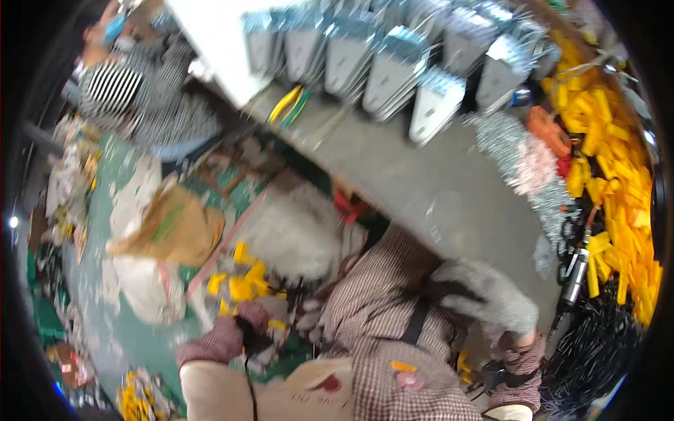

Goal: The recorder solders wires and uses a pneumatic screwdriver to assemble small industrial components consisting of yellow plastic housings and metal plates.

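Nearest, the gloved right hand (491,298) rested loosely curled and empty at the desk (435,189) edge. Its left hand (246,333) reached low toward light, rigid yellow plastic pieces (242,281), easily pinched; its grip could not be told.

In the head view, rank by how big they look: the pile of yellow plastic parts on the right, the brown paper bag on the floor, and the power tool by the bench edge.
1. Pile of yellow plastic parts
2. Brown paper bag, though it lies farther away
3. Power tool, clearly smallest

A grey workbench (421,182) carries rows of metal plates (393,70), yellow plastic parts (611,154) and, seemingly, silvery chain heaps (502,137).
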